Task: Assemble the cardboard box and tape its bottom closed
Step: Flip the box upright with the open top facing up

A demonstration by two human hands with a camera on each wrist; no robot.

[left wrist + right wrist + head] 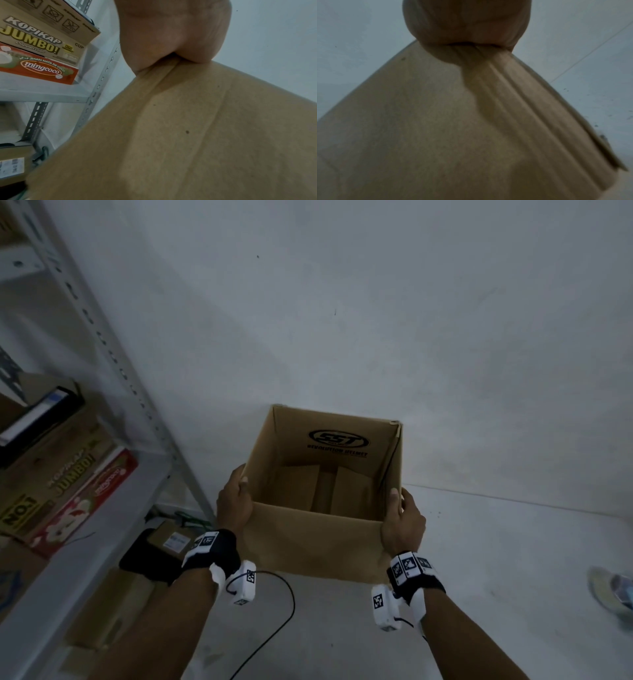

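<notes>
head view downward, wrist views against cardboard box (pixel 318 529)

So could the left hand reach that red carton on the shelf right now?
Probably not at once: the left hand grips the cardboard box at its near left corner. The red carton lies close by on the shelf, nothing between, so letting go would free it.

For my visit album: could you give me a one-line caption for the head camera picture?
Both hands, left hand and right hand, grip an open cardboard box beside a metal shelf.
</notes>
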